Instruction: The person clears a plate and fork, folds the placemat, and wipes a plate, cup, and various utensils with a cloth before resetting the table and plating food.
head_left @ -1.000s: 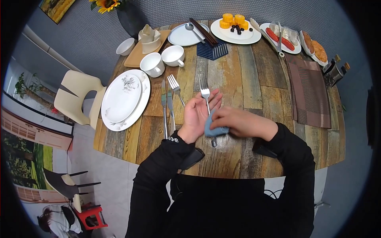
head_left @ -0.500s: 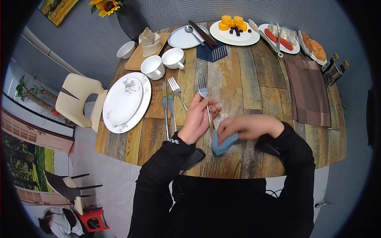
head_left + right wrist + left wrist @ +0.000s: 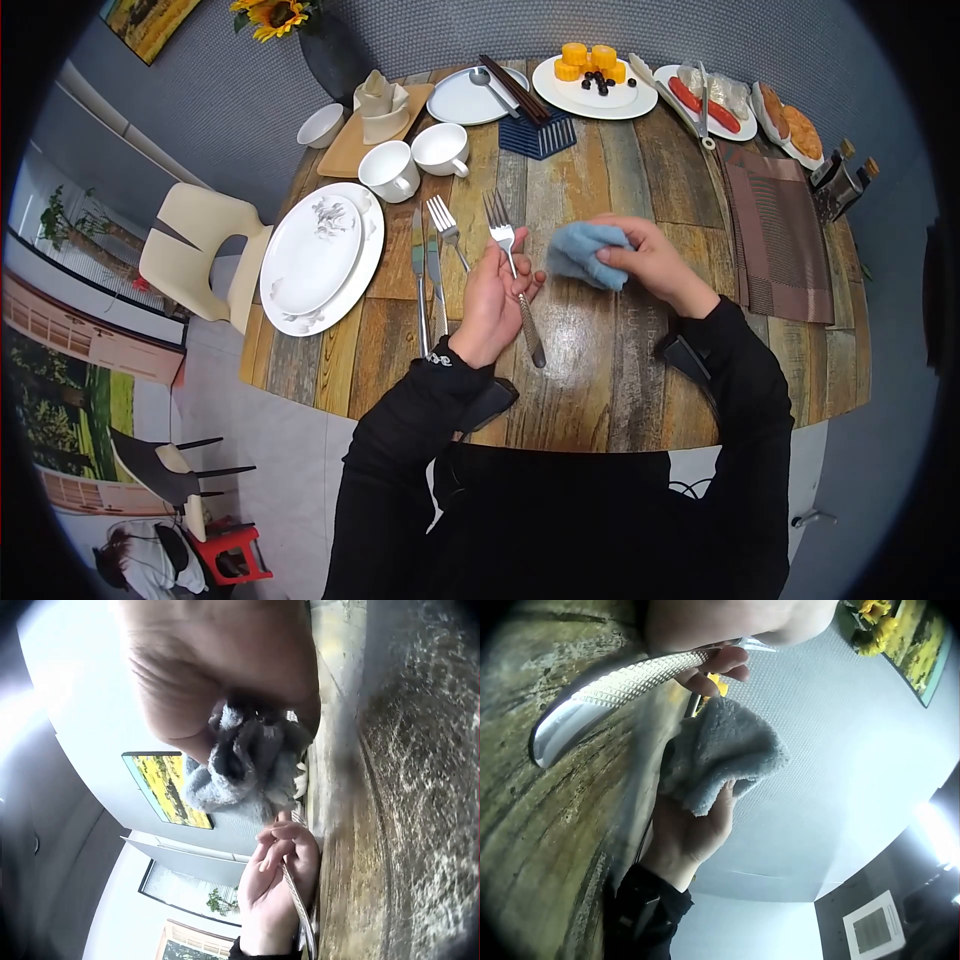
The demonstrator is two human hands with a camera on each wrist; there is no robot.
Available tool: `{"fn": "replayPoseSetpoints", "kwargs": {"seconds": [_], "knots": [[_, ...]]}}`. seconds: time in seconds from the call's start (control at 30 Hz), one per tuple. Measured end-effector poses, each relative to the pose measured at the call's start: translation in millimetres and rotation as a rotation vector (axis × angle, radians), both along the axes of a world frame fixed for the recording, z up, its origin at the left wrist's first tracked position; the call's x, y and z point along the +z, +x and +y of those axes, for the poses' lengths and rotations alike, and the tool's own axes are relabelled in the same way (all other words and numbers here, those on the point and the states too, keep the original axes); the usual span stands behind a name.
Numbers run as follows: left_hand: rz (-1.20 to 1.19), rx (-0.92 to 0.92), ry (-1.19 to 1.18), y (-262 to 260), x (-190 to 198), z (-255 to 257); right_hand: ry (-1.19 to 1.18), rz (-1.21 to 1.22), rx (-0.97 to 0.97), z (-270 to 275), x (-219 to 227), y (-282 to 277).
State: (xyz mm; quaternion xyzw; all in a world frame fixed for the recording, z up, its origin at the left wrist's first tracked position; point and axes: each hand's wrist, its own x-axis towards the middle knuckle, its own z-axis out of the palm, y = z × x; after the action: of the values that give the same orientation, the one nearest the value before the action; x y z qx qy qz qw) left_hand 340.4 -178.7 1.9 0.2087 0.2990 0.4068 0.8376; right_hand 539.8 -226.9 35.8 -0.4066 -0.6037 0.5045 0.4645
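Observation:
My left hand (image 3: pixel 486 306) holds a silver fork (image 3: pixel 530 325) between thumb and fingers, tines pointing away from me. The textured handle of the fork (image 3: pixel 630 684) shows large in the left wrist view. To its right, my right hand (image 3: pixel 658 262) pinches a crumpled blue cloth (image 3: pixel 590 252), held apart from the fork. In the right wrist view the bunched cloth (image 3: pixel 247 765) hangs from my fingers, with my left hand (image 3: pixel 274 900) beyond. A second fork (image 3: pixel 444 217) and two knives (image 3: pixel 420 290) lie left of my left hand.
Stacked white plates (image 3: pixel 318 255) and two white cups (image 3: pixel 390 172) stand to the left. At the back are a tray (image 3: pixel 345 152), a plate with chopsticks (image 3: pixel 512 88) and food plates (image 3: pixel 600 105). Brown placemats (image 3: pixel 780 230) and bottles (image 3: pixel 845 185) are on the right.
My right hand has lifted the cloth off the fork's handle end and moved it up and to the right. My left fingers have closed round the fork, whose tines have tilted leftward.

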Motion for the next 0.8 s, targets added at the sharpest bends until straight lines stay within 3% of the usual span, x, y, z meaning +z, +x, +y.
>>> {"fn": "replayPoseSetpoints", "kwargs": {"seconds": [0.17, 0.37, 0.53, 0.67, 0.8], "knots": [[-0.105, -0.101, 0.015, -9.9, 0.3, 2.0, -0.124, 0.188, -0.168, 2.3, -8.7, 0.9], [-0.06, -0.107, -0.058, -10.6, -3.4, 5.0, -0.125, 0.143, -0.148, 4.9, -17.4, -1.1], [-0.234, -0.13, -0.063, -5.3, -3.7, 3.9, -0.113, 0.097, -0.136, 4.4, -19.6, -0.6], [-0.236, -0.084, -0.005, -2.1, -6.2, 3.1, -0.116, 0.131, -0.183, 4.8, -20.0, -2.5], [-0.045, -0.109, 0.092, 2.6, -0.7, -2.1, -0.108, 0.165, -0.246, 9.9, -21.6, -4.1]]}}
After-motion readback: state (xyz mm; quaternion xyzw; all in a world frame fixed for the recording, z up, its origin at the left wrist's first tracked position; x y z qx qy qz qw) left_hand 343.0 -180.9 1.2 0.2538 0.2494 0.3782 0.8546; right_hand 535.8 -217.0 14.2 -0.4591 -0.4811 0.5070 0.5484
